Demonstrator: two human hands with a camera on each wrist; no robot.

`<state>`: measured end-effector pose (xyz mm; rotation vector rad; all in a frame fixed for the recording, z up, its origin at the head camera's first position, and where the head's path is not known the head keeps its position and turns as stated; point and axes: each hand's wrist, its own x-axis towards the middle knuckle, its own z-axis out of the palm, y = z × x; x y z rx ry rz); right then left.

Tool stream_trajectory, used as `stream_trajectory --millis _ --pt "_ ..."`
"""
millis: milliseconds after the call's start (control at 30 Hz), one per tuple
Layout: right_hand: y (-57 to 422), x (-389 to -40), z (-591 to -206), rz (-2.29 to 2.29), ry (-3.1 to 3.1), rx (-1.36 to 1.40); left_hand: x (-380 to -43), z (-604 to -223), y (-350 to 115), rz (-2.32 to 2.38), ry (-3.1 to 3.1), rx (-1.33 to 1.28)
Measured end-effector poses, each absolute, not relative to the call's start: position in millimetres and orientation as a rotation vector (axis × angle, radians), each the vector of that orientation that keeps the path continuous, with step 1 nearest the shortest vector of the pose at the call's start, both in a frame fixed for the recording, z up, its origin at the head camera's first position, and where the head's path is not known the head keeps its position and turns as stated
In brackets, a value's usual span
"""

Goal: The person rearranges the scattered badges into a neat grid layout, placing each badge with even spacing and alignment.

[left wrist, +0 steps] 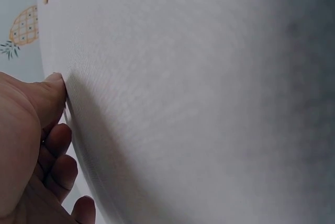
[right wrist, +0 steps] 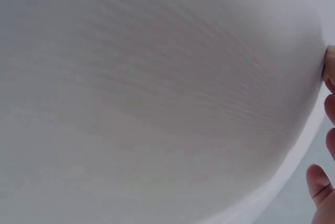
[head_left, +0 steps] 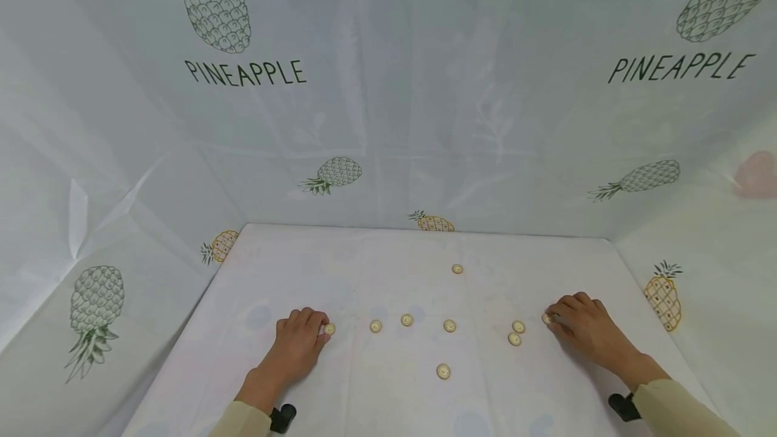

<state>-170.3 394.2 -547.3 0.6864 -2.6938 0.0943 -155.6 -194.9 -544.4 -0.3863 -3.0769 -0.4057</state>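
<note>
On the white cloth, my left hand (head_left: 298, 344) pinches a small round gold-coloured disc (head_left: 330, 329) at its edge between thumb and forefinger. The left wrist view shows the thumb (left wrist: 51, 90) down at the cloth and the other fingers curled; that disc is hidden there. Toward the right side, my right hand (head_left: 585, 329) pinches a similar disc (head_left: 547, 319) with its fingertips. Only some fingertips (right wrist: 318, 179) of it show at the right edge of the right wrist view. Two more discs, one upper (head_left: 519, 327) and one lower (head_left: 514, 339), lie just left of the right hand.
Between the hands lie more such discs: a left one (head_left: 376, 326), a second (head_left: 407, 320), a third (head_left: 449, 326), a near one (head_left: 444, 371) and a far one (head_left: 457, 269). The white table (head_left: 388, 403) is bordered by a hanging pineapple-print sheet (head_left: 425, 127).
</note>
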Motion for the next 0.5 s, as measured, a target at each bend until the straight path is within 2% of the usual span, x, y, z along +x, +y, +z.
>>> stream_trajectory --millis 267,500 --pt "389.0 -173.4 -538.7 0.211 -2.806 0.619 -156.2 -545.1 -194.9 -0.406 -3.081 -0.379" --pt "384.6 -172.4 -538.6 0.094 -2.794 0.610 -154.4 -542.9 -194.2 -0.406 -3.074 -0.376"
